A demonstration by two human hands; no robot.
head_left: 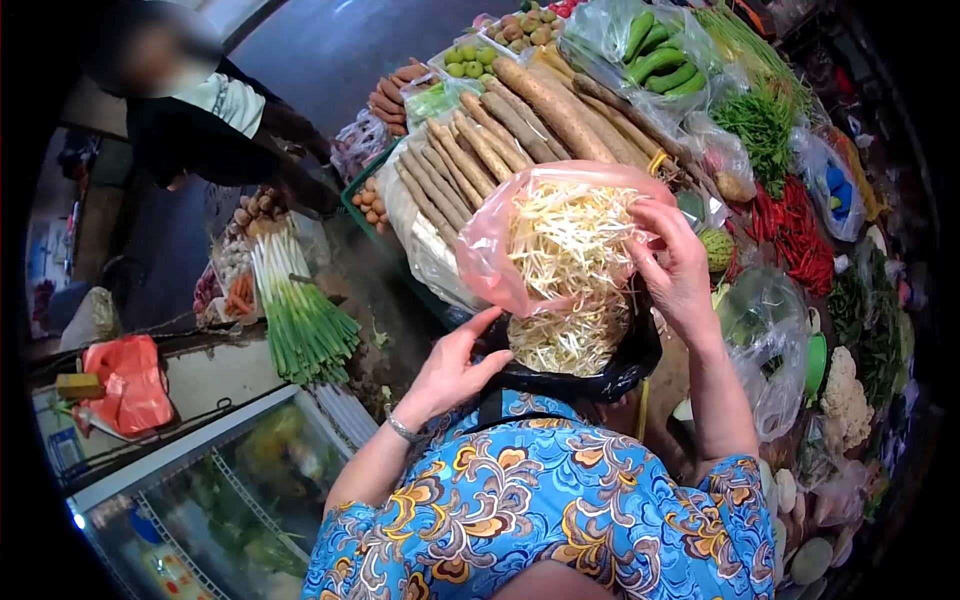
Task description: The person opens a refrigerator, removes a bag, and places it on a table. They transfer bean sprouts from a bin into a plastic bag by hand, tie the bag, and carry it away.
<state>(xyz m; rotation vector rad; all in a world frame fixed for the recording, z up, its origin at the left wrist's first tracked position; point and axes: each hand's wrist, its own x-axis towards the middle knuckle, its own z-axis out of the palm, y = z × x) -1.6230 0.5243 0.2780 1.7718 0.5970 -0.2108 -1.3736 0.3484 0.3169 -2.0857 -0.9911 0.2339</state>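
A pink plastic bag point(488, 245) full of white bean sprouts point(575, 235) is in front of me, its mouth facing up. Below it, more bean sprouts point(568, 345) fill a black plastic bag point(610, 380) close to my body. My right hand point(680, 265) has its fingers curled around the right rim of the pink bag, thumb against the sprouts. On the other side, my left hand point(450, 368) is open, thumb and forefinger spread at the left edge of both bags, its fingertips close to the lower sprouts.
Long brown roots point(560, 110) lie behind the bags. Red chillies point(800, 235), a cauliflower point(847, 395) and a clear bag point(760, 350) are to the right. Leeks point(300, 315) and a glass-topped cooler point(215, 490) are at left. A person point(215, 120) stands at upper left.
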